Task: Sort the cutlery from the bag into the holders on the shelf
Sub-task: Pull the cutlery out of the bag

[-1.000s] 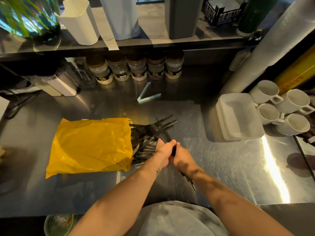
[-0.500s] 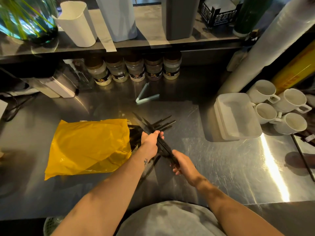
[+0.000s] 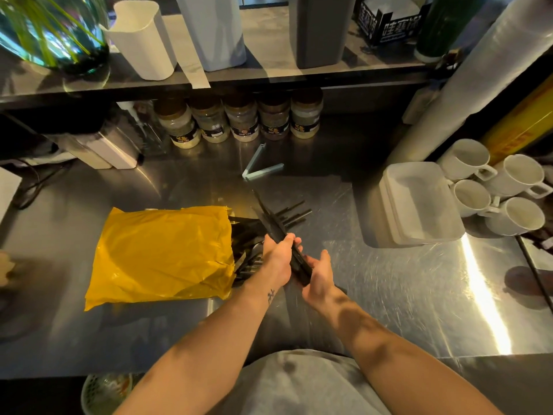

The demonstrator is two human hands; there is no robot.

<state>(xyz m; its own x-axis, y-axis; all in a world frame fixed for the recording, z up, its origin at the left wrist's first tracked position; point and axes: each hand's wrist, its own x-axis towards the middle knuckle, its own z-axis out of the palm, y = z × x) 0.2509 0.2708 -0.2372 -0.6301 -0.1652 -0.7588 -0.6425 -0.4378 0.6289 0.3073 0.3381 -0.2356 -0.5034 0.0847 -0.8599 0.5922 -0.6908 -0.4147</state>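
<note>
Seen from the head camera, the left hand (image 3: pixel 277 259) curls its fingers (image 3: pixel 288 238) round the middle of a bundle of black cutlery (image 3: pixel 273 220), gripping it. The right hand (image 3: pixel 318 275) cups and holds the bundle's near end just beside it, with the thumb raised; its fingers are hidden beneath. The bundle is held just above the steel counter (image 3: pixel 389 295), its thin tips pointing toward 11 o'clock. At 9 o'clock from the hands a yellow plastic bag (image 3: pixel 158 253) lies flat, its mouth facing 3 o'clock. A loose pile of black cutlery (image 3: pixel 247 238) spills out of that mouth and touches the left hand, and a few black handles (image 3: pixel 294 212) stick out toward 2 o'clock. At 12 o'clock, well apart from the hands, the shelf (image 3: pixel 269 76) carries three upright holders in a row: a white holder (image 3: pixel 140 40) at 11 o'clock, a pale grey holder (image 3: pixel 215 31) at 12 and a dark grey holder (image 3: pixel 320 28) at 1. Under the shelf stands a line of spice jars (image 3: pixel 242 118), with a pale blue clip (image 3: pixel 260 169) lying open on the counter in front of them. At 2 o'clock sits a stack of white tubs (image 3: pixel 419 205), with four white cups (image 3: pixel 490 187) just beside it farther toward 3 o'clock.
</note>
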